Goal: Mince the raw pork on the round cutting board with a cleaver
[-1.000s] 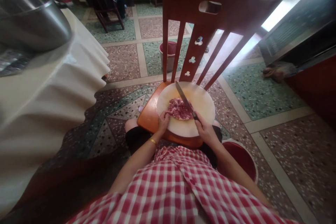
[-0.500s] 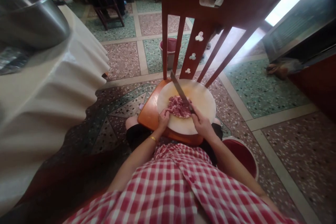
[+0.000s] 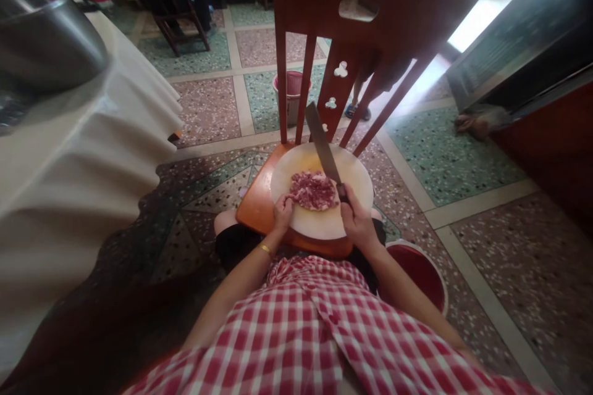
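In the head view, we see the right hand [image 3: 359,220] with its fingers wrapped around the handle of a knife [image 3: 323,145], the long blade pointing away toward the chair back; we cannot tell whether the blade touches anything below it. We find the chopped meat [image 3: 314,191] in a low, reddish heap on a round white board [image 3: 319,223], which lies on the seat of a wooden chair [image 3: 262,188]. The left hand [image 3: 283,213] has its fingers curled at the heap's left edge, though we cannot tell whether they pinch any of it. Near the right forearm we see a red-lined bucket [image 3: 412,274] on the floor, and well to our left a metal pot [image 3: 50,43] on a cloth-covered table [image 3: 115,111].
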`<state>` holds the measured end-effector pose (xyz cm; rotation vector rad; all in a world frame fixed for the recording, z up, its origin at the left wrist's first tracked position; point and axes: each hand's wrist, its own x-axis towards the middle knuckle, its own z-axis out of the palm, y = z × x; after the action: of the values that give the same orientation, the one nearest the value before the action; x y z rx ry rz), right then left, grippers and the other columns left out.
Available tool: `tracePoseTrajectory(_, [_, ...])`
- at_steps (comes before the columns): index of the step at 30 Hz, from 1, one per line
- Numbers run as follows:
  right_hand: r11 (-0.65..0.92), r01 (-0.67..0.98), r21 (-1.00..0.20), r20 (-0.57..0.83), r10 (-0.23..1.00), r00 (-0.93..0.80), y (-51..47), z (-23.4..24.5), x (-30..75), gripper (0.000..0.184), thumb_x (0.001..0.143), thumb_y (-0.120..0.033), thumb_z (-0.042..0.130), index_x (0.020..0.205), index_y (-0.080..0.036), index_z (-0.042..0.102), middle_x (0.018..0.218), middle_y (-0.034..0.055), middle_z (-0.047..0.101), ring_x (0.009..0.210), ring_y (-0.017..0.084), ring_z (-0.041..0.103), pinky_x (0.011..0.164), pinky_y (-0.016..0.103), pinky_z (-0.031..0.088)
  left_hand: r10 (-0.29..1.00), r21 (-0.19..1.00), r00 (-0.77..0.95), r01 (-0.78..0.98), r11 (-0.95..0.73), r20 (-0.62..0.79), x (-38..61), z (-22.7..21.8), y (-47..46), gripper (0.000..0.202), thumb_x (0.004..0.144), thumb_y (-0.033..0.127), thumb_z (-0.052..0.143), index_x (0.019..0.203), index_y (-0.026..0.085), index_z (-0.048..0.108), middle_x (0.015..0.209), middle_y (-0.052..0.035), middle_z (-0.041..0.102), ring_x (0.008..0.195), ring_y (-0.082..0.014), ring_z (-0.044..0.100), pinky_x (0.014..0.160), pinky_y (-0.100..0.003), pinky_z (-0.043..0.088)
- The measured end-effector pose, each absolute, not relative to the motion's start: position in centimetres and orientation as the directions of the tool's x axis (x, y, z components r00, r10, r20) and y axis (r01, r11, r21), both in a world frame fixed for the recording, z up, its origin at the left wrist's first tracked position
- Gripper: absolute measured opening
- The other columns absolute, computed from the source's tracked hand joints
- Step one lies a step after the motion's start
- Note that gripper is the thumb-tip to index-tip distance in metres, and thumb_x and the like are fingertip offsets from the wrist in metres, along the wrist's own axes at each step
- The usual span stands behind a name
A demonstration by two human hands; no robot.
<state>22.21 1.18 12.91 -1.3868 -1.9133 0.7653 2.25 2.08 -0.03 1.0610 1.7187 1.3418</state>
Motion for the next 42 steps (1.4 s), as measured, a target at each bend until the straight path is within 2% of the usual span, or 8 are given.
tracePoseTrajectory(6, [0.06, 0.669, -0.741, -0.132, 0.963, -0.233, 2.1, 10.1, 22.6, 0.047, 0.087, -0.029, 0.037, 0.133, -0.021, 0.042, 0.12, 0.0062, 0.058, 0.114, 0.022, 0.051, 0.095, 0.038, 0.04, 0.907, 0.978, -0.418, 0.167, 0.123, -0.043, 2.3, 0.0, 2.0, 0.02, 0.079, 0.022, 0.042, 0.084, 0.017, 0.06, 0.079, -0.0015, 0.063, 0.077, -0.0129, 0.056, 0.074, -0.025, 0.044])
tracePoseTrajectory(12, [0.19, 0.61, -0.769, 0.052, 0.97, -0.236, 1.9, 11.2, 22.4, 0.052, 0.089, -0.03, 0.033, 0.14, -0.018, 0.029, 0.122, 0.008, 0.057, 0.109, 0.02, 0.054, 0.094, 0.035, 0.041, 0.915, 0.975, -0.403, 0.188, 0.121, -0.036, 2.3, -0.2, 2.0, 0.021, 0.079, 0.023, 0.042, 0.085, 0.017, 0.061, 0.078, -0.0012, 0.062, 0.075, -0.0128, 0.056, 0.072, -0.024, 0.044])
tracePoseTrajectory(17, [0.062, 0.704, -0.707, -0.177, 0.949, -0.261, 1.9, 10.0, 21.9, 0.048, 0.088, -0.028, 0.035, 0.135, -0.018, 0.039, 0.112, 0.0101, 0.062, 0.102, 0.023, 0.059, 0.088, 0.037, 0.045, 0.915, 0.973, -0.402, 0.194, 0.129, -0.041, 2.3, 0.1, 1.9, 0.02, 0.079, 0.023, 0.041, 0.084, 0.017, 0.06, 0.079, -0.0014, 0.063, 0.077, -0.0127, 0.057, 0.074, -0.023, 0.044])
tracePoseTrajectory(22, [0.209, 0.63, -0.748, 0.03, 0.959, -0.282, 1.3, 11.0, 21.8, 0.052, 0.091, -0.03, 0.032, 0.141, -0.018, 0.027, 0.119, 0.0097, 0.058, 0.1, 0.02, 0.059, 0.086, 0.033, 0.045, 0.922, 0.97, -0.386, 0.216, 0.114, -0.022, 2.4, 0.3, 1.9, 0.022, 0.08, 0.023, 0.039, 0.085, 0.016, 0.059, 0.08, -0.0016, 0.062, 0.078, -0.012, 0.056, 0.074, -0.022, 0.043])
tracePoseTrajectory(28, [0.052, 0.734, -0.677, -0.201, 0.946, -0.253, 1.4, 10.5, 22.4, 0.048, 0.089, -0.029, 0.035, 0.136, -0.021, 0.038, 0.108, 0.0082, 0.065, 0.089, 0.02, 0.063, 0.078, 0.031, 0.048, 0.921, 0.968, -0.388, 0.218, 0.127, -0.033, 2.3, 0.1, 1.9, 0.022, 0.08, 0.024, 0.039, 0.085, 0.016, 0.06, 0.08, -0.002, 0.062, 0.076, -0.0123, 0.056, 0.074, -0.023, 0.043])
tracePoseTrajectory(33, [0.158, 0.673, -0.723, 0.017, 0.977, -0.212, 1.4, 11.2, 23.2, 0.051, 0.091, -0.032, 0.031, 0.14, -0.016, 0.029, 0.106, 0.0101, 0.065, 0.097, 0.02, 0.061, 0.082, 0.03, 0.045, 0.926, 0.963, -0.377, 0.242, 0.116, -0.017, 2.3, 0.1, 1.9, 0.023, 0.08, 0.023, 0.039, 0.087, 0.016, 0.06, 0.081, -0.0024, 0.062, 0.077, -0.0125, 0.056, 0.074, -0.023, 0.043])
tracePoseTrajectory(38, [0.018, 0.78, -0.626, -0.214, 0.957, -0.194, 1.8, 10.3, 23.2, 0.048, 0.088, -0.027, 0.036, 0.136, -0.023, 0.038, 0.101, 0.0078, 0.068, 0.092, 0.022, 0.063, 0.079, 0.032, 0.047, 0.919, 0.959, -0.392, 0.243, 0.144, -0.039, 2.4, 0.6, 1.9, 0.023, 0.079, 0.024, 0.039, 0.086, 0.016, 0.06, 0.08, -0.0026, 0.063, 0.076, -0.0129, 0.056, 0.074, -0.024, 0.043])
tracePoseTrajectory(42, [0.13, 0.655, -0.744, -0.014, 0.978, -0.21, 1.8, 12.0, 23.5, 0.049, 0.09, -0.031, 0.033, 0.137, -0.019, 0.035, 0.105, 0.0074, 0.066, 0.1, 0.019, 0.06, 0.085, 0.031, 0.045, 0.93, 0.96, -0.367, 0.25, 0.122, -0.023, 2.4, 0.8, 1.9, 0.024, 0.079, 0.025, 0.039, 0.085, 0.016, 0.06, 0.081, -0.0027, 0.063, 0.078, -0.0131, 0.056, 0.074, -0.024, 0.043])
